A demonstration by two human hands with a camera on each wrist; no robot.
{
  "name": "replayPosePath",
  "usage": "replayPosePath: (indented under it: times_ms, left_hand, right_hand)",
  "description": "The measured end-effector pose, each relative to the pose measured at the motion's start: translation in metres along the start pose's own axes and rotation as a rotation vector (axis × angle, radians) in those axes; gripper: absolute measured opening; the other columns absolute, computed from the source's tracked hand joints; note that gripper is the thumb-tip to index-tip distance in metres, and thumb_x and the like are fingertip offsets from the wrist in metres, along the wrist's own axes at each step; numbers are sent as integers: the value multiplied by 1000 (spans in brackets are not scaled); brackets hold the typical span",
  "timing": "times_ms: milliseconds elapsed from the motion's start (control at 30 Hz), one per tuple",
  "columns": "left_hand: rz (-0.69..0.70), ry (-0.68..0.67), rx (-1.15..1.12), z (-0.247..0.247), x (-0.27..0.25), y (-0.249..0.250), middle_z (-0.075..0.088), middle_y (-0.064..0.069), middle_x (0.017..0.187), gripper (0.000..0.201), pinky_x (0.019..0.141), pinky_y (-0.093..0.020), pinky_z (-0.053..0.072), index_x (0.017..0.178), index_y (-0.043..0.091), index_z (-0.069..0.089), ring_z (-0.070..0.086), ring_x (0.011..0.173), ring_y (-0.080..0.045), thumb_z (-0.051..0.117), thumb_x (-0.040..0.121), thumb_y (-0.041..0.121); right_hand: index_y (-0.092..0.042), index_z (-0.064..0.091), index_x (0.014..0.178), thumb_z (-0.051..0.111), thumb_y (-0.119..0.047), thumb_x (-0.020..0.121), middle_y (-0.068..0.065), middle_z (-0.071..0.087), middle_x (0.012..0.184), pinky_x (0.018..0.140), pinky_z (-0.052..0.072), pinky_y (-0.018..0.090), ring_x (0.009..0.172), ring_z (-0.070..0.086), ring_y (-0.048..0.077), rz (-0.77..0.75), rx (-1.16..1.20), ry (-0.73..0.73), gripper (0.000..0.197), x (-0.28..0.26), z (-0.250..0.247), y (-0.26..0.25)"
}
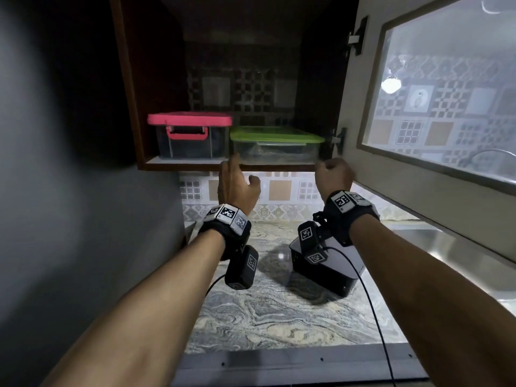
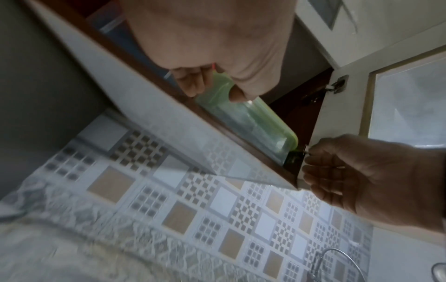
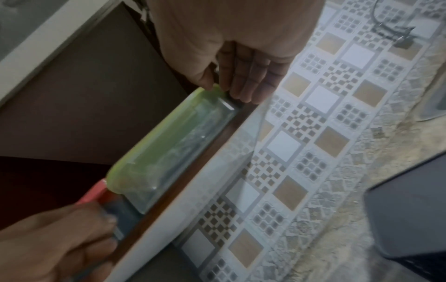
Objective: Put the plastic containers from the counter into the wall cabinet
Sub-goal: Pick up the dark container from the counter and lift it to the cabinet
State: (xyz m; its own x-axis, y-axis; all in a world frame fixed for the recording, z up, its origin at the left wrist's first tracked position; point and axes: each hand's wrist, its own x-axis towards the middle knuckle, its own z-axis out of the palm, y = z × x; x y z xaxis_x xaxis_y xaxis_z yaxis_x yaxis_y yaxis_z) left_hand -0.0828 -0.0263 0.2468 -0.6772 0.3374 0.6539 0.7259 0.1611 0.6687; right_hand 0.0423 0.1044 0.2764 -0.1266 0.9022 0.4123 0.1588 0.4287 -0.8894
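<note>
Two clear plastic containers stand side by side on the wall cabinet's bottom shelf (image 1: 195,165). The one with the pink lid (image 1: 190,135) is on the left, the one with the green lid (image 1: 276,143) on the right. My left hand (image 1: 237,185) reaches up with straight fingers to the shelf edge where the two containers meet. Its fingertips (image 2: 193,84) lie at the left end of the green-lidded container (image 2: 253,118). My right hand (image 1: 333,174) is curled into a loose fist just below that container's right end (image 3: 169,143) and grips nothing that I can see.
The cabinet door (image 1: 418,177) with its frosted glass pane stands open on the right, just above my right hand. On the marble counter (image 1: 265,317) below sits a black and white box (image 1: 329,263). A steel sink (image 1: 432,238) is on the right and a grey wall on the left.
</note>
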Motion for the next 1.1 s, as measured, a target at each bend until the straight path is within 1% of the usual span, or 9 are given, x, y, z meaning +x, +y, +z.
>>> replayPosePath:
  times_ms: [300,400,633,767,833,900,967,1033,1100]
  left_hand:
    - [-302,-207,-13,56,-73,-53,49,-16,135,46,102,-41,41,132,6,45,48,126,-33,55,89,19]
    - [-398,-301,-9,90,-85,-73,50,-18,135,47,103,-42,41,132,6,45,49,125,-35,56,90,24]
    - [-611,-504,-23,187,-96,-110,49,-18,140,51,106,-38,38,135,8,44,47,129,-34,54,91,33]
    - [-729,-646,-140,241,-101,-123,53,-14,125,52,95,-33,38,132,7,43,51,120,-30,53,90,36]
    - [-785,-708,-223,258,-106,-124,49,-10,116,50,88,-32,35,123,7,42,51,111,-26,53,86,40]
    - [-819,-768,-234,274,-111,-128,53,-14,125,49,91,-34,37,125,3,43,51,117,-30,51,91,38]
    - [-835,-830,-232,284,-116,-130,51,-14,130,50,88,-31,34,131,1,43,48,126,-32,48,95,36]
    - [-844,-880,-223,286,-117,-128,45,-9,123,55,88,-29,30,138,0,40,43,133,-31,47,97,36]
    - [-848,-903,-209,286,-117,-128,44,-14,137,60,98,-33,33,143,0,37,38,139,-30,47,97,39]
  right_hand:
    - [8,67,83,49,-15,85,33,65,86,64,42,33,76,57,41,110,-331,-104,30,-17,-24,110]
    - [-8,58,63,50,-20,84,17,58,73,66,39,30,75,55,30,200,-375,-143,26,2,-19,159]
    - [-12,35,44,51,-21,77,2,34,46,53,27,28,58,42,23,221,-611,-266,38,64,2,260]
    - [-11,55,57,53,-27,82,12,58,66,60,39,27,71,59,30,289,-724,-426,30,98,15,303]
    - [-5,67,89,53,-34,83,17,68,93,75,48,31,92,65,34,326,-809,-491,32,107,16,313]
    - [-6,58,119,54,-40,82,22,60,124,96,47,41,116,56,39,345,-914,-480,50,116,17,324]
    - [-7,50,129,53,-39,82,24,48,137,104,41,46,127,46,42,345,-985,-467,57,121,15,331]
    - [-6,49,127,52,-36,84,24,51,132,95,44,41,121,50,41,381,-954,-501,53,127,13,335]
    - [-5,54,116,51,-31,84,23,60,117,78,44,34,101,59,38,418,-898,-544,41,131,11,335]
